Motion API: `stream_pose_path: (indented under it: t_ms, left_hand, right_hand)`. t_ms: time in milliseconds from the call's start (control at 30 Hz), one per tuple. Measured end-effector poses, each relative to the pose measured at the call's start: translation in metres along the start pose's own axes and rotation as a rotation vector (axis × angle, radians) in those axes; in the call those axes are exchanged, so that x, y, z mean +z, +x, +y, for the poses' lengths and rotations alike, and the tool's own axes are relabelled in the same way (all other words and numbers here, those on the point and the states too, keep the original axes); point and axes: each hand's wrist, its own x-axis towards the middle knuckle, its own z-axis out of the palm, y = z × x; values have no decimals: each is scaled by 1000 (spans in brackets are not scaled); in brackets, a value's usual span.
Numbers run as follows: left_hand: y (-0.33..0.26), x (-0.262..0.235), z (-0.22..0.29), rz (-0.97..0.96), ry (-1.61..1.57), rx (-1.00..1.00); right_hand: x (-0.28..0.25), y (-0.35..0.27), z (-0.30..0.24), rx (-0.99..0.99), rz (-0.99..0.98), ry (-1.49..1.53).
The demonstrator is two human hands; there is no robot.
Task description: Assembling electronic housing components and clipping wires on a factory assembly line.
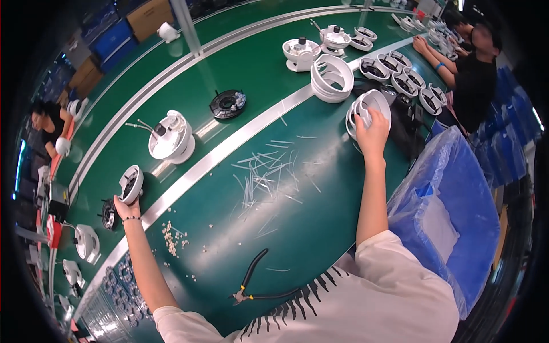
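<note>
My left hand reaches out over the green conveyor at the left, closed around a white bowl-shaped housing with a black part inside. Close beside it lies a black round part. At the right side of the bench, my right hand grips the rim of white ring-shaped housings that look nested; whether it holds one or several I cannot tell. Just behind them stands another stack of white rings. On the bench between my arms lie scattered thin white strips and yellow-black cutting pliers.
White dome units and a black round base sit on the conveyor. Small beige pieces lie near my left forearm. A blue bin lined with plastic stands at the right. Other people work at the far right and left.
</note>
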Motion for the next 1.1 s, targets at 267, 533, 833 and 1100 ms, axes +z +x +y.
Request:
stream_pose_path:
  t_ms: [267,533,833,1100]
  left_hand:
    - [-93,123,-1,-133,879,1376]
    - [-120,301,-157,-967,1575,1319]
    - [-131,323,-230,-651,1555,803]
    - [-193,257,-150,-829,915,665]
  right_hand:
    - [-16,7,12,94,52,255]
    - [-10,2,3,267,-111,437]
    - [-26,2,22,5,326,288]
    - [-92,-70,-88,-322,-137,523]
